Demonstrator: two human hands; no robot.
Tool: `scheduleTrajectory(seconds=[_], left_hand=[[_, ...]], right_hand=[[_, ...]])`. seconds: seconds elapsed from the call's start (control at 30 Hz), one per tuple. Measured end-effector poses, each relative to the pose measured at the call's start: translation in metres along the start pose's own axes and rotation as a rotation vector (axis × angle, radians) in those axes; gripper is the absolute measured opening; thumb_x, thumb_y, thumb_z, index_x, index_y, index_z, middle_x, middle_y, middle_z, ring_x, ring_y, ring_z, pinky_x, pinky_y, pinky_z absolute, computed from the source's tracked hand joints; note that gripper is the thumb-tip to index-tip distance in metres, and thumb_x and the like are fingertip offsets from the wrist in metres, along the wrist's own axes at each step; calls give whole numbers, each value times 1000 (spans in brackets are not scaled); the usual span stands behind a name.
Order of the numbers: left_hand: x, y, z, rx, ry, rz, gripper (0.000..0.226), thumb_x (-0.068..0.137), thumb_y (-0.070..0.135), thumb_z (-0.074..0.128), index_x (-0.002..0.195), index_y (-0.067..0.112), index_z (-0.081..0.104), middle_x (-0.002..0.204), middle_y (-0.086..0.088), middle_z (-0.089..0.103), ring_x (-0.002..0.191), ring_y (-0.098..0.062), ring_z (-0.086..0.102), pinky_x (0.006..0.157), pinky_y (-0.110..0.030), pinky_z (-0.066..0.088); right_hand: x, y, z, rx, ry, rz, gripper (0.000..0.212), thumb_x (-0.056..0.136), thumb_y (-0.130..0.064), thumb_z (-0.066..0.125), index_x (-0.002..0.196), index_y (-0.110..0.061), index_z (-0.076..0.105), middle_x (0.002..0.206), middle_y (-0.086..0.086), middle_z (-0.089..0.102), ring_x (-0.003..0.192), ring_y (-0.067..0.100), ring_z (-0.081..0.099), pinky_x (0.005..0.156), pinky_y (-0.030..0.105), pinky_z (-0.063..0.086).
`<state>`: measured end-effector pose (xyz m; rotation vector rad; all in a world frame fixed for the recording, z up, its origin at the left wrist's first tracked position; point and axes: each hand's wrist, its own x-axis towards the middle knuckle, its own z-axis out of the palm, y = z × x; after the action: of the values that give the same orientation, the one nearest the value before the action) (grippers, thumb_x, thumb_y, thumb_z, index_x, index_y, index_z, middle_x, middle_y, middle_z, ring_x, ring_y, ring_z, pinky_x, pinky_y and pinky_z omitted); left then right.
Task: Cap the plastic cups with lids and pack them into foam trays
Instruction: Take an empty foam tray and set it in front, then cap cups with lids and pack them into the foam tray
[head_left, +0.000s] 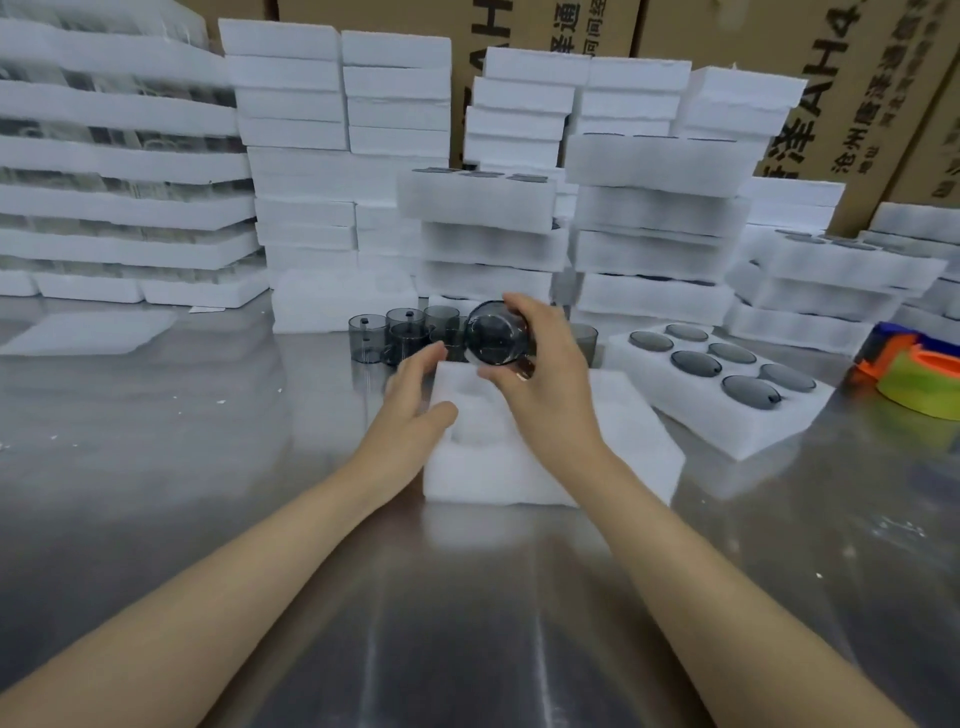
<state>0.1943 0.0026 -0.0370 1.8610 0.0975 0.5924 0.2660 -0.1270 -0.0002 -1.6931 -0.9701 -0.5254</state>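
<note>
In the head view we see our right hand (540, 384) gripping a smoky grey, see-through cup (496, 332), tipped so that one round end faces us, just above the far edge of the white foam tray (613, 441). Our left hand (415, 400) is open, fingers spread, at the tray's left edge beside an empty round well. Behind stand more loose cups (405, 332) on the steel table (156, 441); to the right a filled tray (701, 421) shows six dark round tops. Our right hand and wrist hide most of the near tray's wells, and blur keeps us from telling whether the held cup wears a lid
</note>
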Motion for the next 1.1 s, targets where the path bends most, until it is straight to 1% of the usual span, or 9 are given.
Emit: scheduleTrajectory(seconds=[0.13, 0.27, 0.43, 0.57, 0.73, 0.9, 0.97, 1.03, 1.1], left_hand=[[-1, 1, -1, 20, -6, 87, 74, 68, 12, 42, 141, 19, 38, 142, 4, 42, 136, -14, 35, 116, -42, 27], [1, -1, -3, 75, -14, 85, 78, 70, 15, 41, 148, 20, 32, 138, 1, 38, 136, -17, 32, 117, -37, 24], [3, -4, -2, 56, -46, -35, 77, 68, 22, 40, 144, 19, 37, 135, 7, 31, 134, -5, 25, 111, -23, 24], [5, -5, -1, -21, -74, -136, 78, 66, 26, 39, 144, 22, 38, 135, 11, 29, 137, -1, 18, 113, -22, 16], [7, -7, -1, -19, -65, -139, 79, 67, 26, 38, 145, 22, 35, 132, 13, 29, 137, -1, 18, 116, -26, 14], [7, -9, -1, -24, -54, -134, 80, 67, 27, 40, 146, 17, 34, 137, 11, 30, 137, -2, 20, 117, -28, 17], [8, -9, -1, 4, -58, -127, 80, 67, 28, 39, 146, 16, 34, 139, 11, 29, 138, -3, 19, 116, -26, 17], [8, -9, -1, 7, -65, -122, 79, 67, 28, 38, 146, 16, 34, 138, 12, 29, 137, -2, 20, 112, -22, 18], [7, -9, -1, 0, -75, -119, 79, 68, 28, 38, 146, 16, 34, 138, 13, 28, 137, 0, 20, 109, -20, 18]], right_hand=[[-1, 7, -3, 11, -98, -35, 69, 73, 3, 74, 135, -15, 48, 122, -7, 48, 116, 5, 46, 99, 29, 45], [-1, 6, -3, 10, -138, -13, 65, 78, 10, 66, 136, -11, 47, 128, 0, 47, 121, 9, 45, 100, 33, 46], [-1, 7, -4, -32, -153, -27, 39, 79, 11, 62, 115, -5, 63, 117, -1, 52, 112, 13, 52, 89, 20, 49], [1, 10, -2, -31, -104, 152, 19, 81, 5, 63, 93, -10, 67, 99, -7, 56, 94, 9, 58, 77, 7, 47], [4, 13, -1, -37, -117, 232, 13, 82, -4, 68, 89, -14, 66, 97, 1, 65, 93, 13, 64, 86, 33, 54], [3, 10, 3, -123, -120, 168, 14, 80, -7, 74, 84, 2, 66, 109, 20, 64, 99, 31, 64, 88, 32, 48], [2, 10, 4, -160, -145, 150, 12, 86, -11, 69, 84, 1, 68, 103, 15, 68, 111, 25, 60, 91, 28, 44], [2, 12, 4, -186, -169, 157, 13, 90, -14, 64, 84, -3, 69, 90, 7, 71, 108, 22, 60, 85, 27, 44], [2, 14, 3, -197, -175, 171, 13, 91, -16, 63, 87, -5, 70, 97, 5, 72, 110, 20, 59, 81, 23, 43]])
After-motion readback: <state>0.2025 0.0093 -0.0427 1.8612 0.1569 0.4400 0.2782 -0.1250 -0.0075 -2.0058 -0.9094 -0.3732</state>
